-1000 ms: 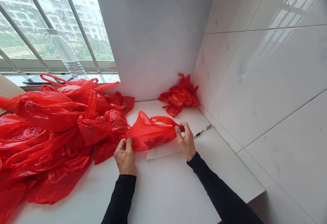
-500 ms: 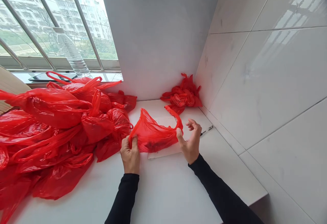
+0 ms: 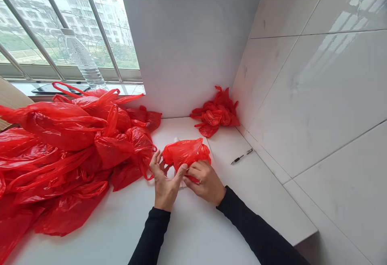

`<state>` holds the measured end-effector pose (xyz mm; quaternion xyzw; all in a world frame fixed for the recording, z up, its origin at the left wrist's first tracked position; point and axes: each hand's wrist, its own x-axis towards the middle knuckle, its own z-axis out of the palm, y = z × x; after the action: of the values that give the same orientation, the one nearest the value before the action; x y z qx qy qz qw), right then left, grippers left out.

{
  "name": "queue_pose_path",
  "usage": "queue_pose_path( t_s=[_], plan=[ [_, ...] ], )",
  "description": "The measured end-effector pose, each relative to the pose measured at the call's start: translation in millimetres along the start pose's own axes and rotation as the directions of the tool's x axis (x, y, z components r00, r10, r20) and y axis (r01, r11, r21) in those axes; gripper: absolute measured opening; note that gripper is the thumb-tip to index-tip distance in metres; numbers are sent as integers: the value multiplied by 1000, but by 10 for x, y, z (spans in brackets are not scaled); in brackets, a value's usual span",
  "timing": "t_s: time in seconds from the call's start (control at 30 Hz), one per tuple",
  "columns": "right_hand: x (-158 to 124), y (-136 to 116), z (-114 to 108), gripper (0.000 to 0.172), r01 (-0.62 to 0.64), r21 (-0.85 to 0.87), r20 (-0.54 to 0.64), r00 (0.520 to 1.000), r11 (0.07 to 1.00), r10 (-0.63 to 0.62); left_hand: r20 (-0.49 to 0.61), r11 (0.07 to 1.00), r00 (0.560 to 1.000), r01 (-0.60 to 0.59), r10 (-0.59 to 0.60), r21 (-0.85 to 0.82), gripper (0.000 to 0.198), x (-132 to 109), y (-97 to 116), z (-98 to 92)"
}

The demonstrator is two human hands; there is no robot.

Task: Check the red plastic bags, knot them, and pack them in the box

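A red plastic bag (image 3: 186, 151), crumpled into a compact bundle, is between my two hands just above the white table (image 3: 193, 224). My left hand (image 3: 165, 182) cups its near left side, fingers curled at the left edge and thumb pressed against the front. On the right, my right hand (image 3: 207, 180) has its fingers closed in a pinch on the gathered plastic. A white paper or booklet (image 3: 212, 158) lies under the bag, mostly covered. What the bag contains, if anything, is hidden.
A large heap of red plastic bags (image 3: 66, 152) fills the left side. More bags (image 3: 216, 112) sit in the back corner. A black pen (image 3: 242, 156) lies near the tiled wall (image 3: 326, 96). By the barred window stands a clear water bottle (image 3: 83, 59).
The bag went from spread out with its handles up to bunched into a small bundle. My right hand moved left and closed on it. The pen is now uncovered.
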<state>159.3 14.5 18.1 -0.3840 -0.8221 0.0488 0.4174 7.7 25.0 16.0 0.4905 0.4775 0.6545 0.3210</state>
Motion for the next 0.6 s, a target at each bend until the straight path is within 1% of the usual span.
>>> queue_pose_path(
  t_s=[0.07,0.1,0.17,0.23,0.3,0.37,0.4,0.47,0.53,0.6],
  plan=[
    [-6,-23,12,17,21,10,48,999,1000,-21,-21,997,1000,19,-18,79,72,2,-60,11],
    [-5,-27,10,18,-1,12,48,999,1000,1,-49,991,999,28,-22,128,60,14,-93,0],
    [2,-23,-10,22,-107,-8,5,994,994,107,-114,973,993,36,-10,227,42,49,-147,-44],
    [11,-3,-40,26,-221,-54,-47,975,974,219,-171,950,985,37,18,310,34,80,-170,-91],
    [15,22,-59,27,-292,-104,-88,955,951,284,-216,929,975,42,41,368,32,93,-169,-117],
    [8,42,-55,24,-316,-130,-107,947,940,303,-242,915,968,43,60,401,31,88,-162,-116],
    [1,48,-45,25,-320,-141,-116,945,937,305,-240,913,968,38,67,407,30,81,-159,-107],
    [-15,59,-20,37,-323,-170,-139,943,931,301,-212,916,975,17,74,401,31,64,-158,-81],
    [-22,76,-3,44,-324,-209,-140,944,923,300,-174,926,982,-6,77,378,41,45,-159,-52],
    [-7,102,-7,42,-335,-246,-123,942,909,314,-156,937,984,-24,83,347,53,27,-160,-29]
  ],
)
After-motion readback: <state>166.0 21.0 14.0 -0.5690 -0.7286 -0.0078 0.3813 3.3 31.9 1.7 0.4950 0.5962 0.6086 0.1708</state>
